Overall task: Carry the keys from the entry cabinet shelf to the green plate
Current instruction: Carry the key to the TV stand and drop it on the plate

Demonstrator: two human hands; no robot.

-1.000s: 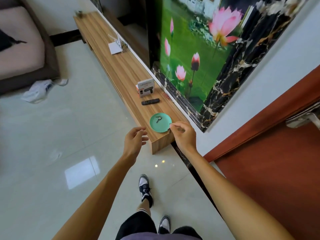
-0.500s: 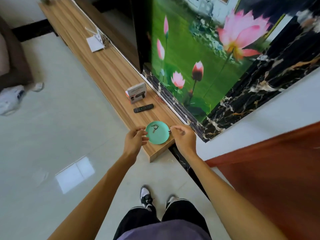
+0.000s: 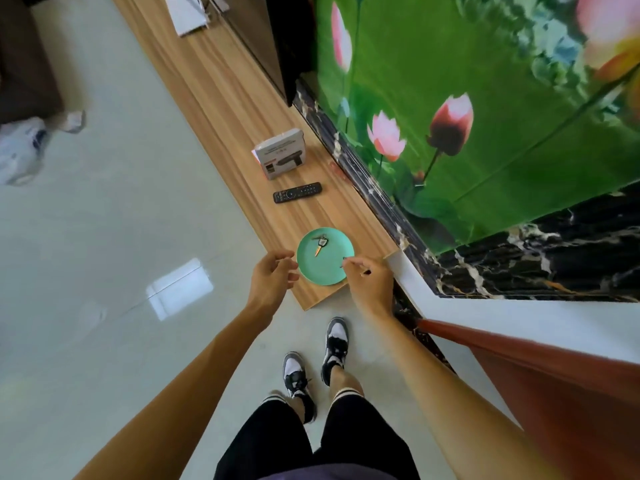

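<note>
A round green plate (image 3: 329, 268) sits at the near end of a long low wooden cabinet (image 3: 239, 126). A key with a black head and a ring (image 3: 320, 244) lies on the plate's far side. My right hand (image 3: 369, 284) hovers over the plate's near right rim. Its fingers are pinched on a small thin metal piece that looks like a key; most of it is hidden. My left hand (image 3: 272, 278) is at the plate's left rim, fingers loosely curled and apart, holding nothing.
A black remote (image 3: 297, 192) and a small white box (image 3: 281, 154) lie farther along the cabinet, with a white device (image 3: 187, 15) beyond. A lotus mural wall (image 3: 467, 116) runs on the right, a red door (image 3: 554, 393) near right. My feet (image 3: 336, 341) stand on glossy tile.
I have stepped closer, so the plate appears larger. My left hand moved in to the plate's left rim. My right hand stays pinched at the plate's near right edge.
</note>
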